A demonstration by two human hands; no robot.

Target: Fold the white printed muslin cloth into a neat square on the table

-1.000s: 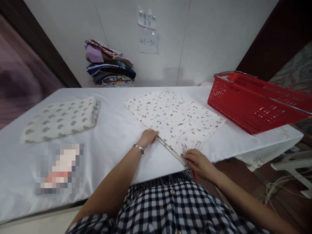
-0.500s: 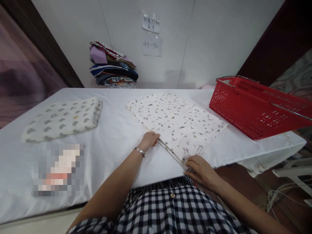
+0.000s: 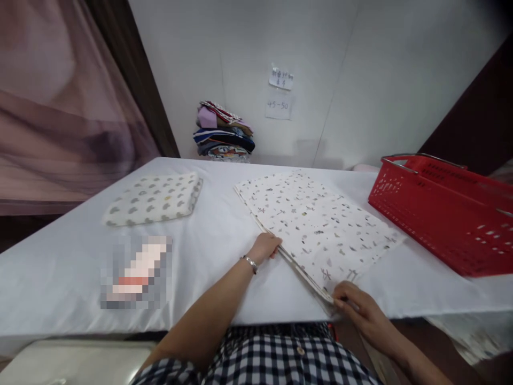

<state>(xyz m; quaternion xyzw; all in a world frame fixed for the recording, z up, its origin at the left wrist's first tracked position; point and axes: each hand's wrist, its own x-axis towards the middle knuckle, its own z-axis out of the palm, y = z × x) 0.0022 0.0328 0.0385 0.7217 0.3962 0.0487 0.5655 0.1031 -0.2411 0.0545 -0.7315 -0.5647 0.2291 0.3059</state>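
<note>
A white cloth (image 3: 320, 219) with small printed figures lies folded in layers on the table, turned cornerwise to me. Along its near left edge, my left hand (image 3: 265, 247) is closed, pinching the layers; a silver bracelet circles that wrist. My right hand (image 3: 356, 307) grips the cloth's nearest corner by the table's front edge, thumb and fingers pressed together. To the left lies a second folded cloth (image 3: 154, 200), cream with grey mouse-head shapes, touched by neither hand.
A red plastic basket (image 3: 436, 214) with metal handles stands at the right. Several folded textiles (image 3: 224, 133) are stacked at the back against the wall. A blurred-out flat object (image 3: 138, 272) lies at left on the white-covered table (image 3: 216, 251).
My view has shifted, so things on the table appear farther right and lower. Both hands keep their hold on the cloth; the right hand has drawn its corner slightly outward.
</note>
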